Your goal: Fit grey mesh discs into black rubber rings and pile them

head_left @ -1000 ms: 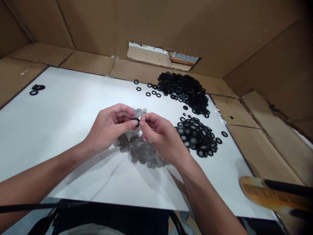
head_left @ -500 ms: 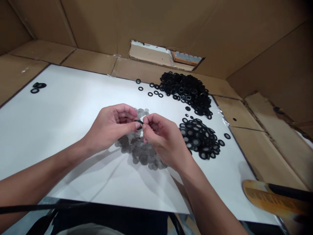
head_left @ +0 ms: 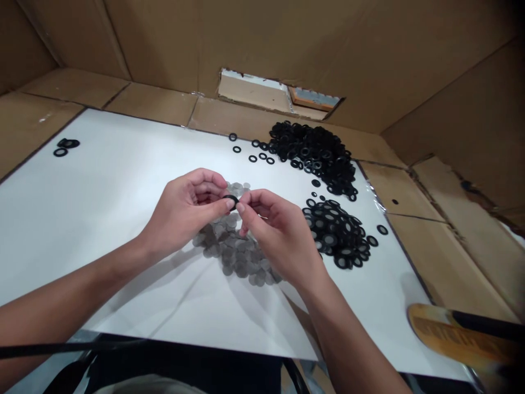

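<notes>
A small black rubber ring (head_left: 232,200) is pinched between thumb and fingers of my left hand (head_left: 184,205). My right hand (head_left: 281,230) is closed too, thumb and fingertips on the right edge of the same ring. Whether a disc lies inside the ring cannot be made out. Below both hands spreads a loose pile of thin grey discs (head_left: 240,258), partly covered by my right hand. Just right of that hand lies a heap of black rings with grey discs in them (head_left: 338,232).
A larger heap of black rings (head_left: 311,148) sits at the back right, with several strays to its left. A few rings (head_left: 61,152) lie at the far left of the white sheet (head_left: 123,158). Cardboard walls (head_left: 164,49) surround the surface. A yellow object (head_left: 451,334) juts in at lower right.
The ring and my fingertips have shifted slightly up and left. Both hands keep their hold on the ring, and the piles look the same.
</notes>
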Available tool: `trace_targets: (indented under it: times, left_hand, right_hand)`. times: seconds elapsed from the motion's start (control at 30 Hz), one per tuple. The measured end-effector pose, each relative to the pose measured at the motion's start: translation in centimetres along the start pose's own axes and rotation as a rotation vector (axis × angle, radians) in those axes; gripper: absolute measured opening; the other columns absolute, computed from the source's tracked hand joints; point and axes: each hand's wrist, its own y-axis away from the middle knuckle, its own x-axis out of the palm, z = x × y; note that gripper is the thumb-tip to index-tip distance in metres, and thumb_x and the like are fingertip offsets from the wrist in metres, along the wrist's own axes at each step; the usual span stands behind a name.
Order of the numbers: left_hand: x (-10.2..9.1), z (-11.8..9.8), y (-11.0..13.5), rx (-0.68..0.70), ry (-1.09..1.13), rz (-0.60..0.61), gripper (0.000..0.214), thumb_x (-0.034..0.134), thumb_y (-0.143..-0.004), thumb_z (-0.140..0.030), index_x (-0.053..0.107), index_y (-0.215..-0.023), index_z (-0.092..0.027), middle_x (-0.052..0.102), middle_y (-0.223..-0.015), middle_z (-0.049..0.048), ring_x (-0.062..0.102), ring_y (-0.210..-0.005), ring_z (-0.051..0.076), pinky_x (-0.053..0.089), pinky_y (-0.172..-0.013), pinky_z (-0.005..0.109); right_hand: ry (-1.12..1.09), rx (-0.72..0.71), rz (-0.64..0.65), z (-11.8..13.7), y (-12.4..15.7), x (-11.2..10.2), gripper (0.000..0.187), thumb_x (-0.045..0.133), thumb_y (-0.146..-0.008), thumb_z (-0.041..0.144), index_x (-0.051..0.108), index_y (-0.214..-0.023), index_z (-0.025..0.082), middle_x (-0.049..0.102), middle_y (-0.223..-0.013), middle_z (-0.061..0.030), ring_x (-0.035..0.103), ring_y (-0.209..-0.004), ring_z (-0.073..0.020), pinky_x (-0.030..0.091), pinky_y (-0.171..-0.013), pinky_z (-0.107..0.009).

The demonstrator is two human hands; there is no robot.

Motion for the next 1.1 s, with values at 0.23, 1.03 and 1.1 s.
trace_targets:
  times: [0.23,1.03,1.1]
  left_hand:
    - [0.1,0.2,0.0,0.008,-0.012,-0.004,0.022,0.078,-0.077,-0.029,0.065,-0.091,-0.019,0.071,-0.088,0.0031,0.067,-0.083,0.016,0.055,-0.077,0.028]
    - [-0.1,0.5,0.1,0.017,0.153,0.059,0.03,0.084,-0.072,-0.037,0.069,-0.091,-0.018,0.074,-0.085,0.0041,0.071,-0.079,0.018,0.059,-0.077,0.031]
    - [-0.1,0.6,0.1,0.023,0.162,0.067,0.028,0.083,-0.073,-0.036,0.07,-0.09,-0.019,0.073,-0.085,0.0032,0.071,-0.078,0.017,0.058,-0.076,0.029]
  right_hand:
    - [-0.051,0.074,0.013,-0.2,-0.1,0.3,0.016,0.065,-0.087,0.035,0.062,-0.085,0.02,0.062,-0.077,0.0012,0.056,-0.061,-0.0113,0.043,-0.057,-0.024]
    - [-0.656,0.314,0.285,-0.6,-0.6,-0.7,0.022,0.075,-0.08,0.035,0.066,-0.082,0.016,0.055,-0.075,-0.0006,0.046,-0.061,-0.0108,0.045,-0.058,-0.025]
    - [-0.676,0.333,0.306,-0.7,-0.6,-0.7,0.021,0.075,-0.081,0.035,0.066,-0.082,0.016,0.052,-0.073,0.0003,0.045,-0.061,-0.0112,0.045,-0.059,-0.026]
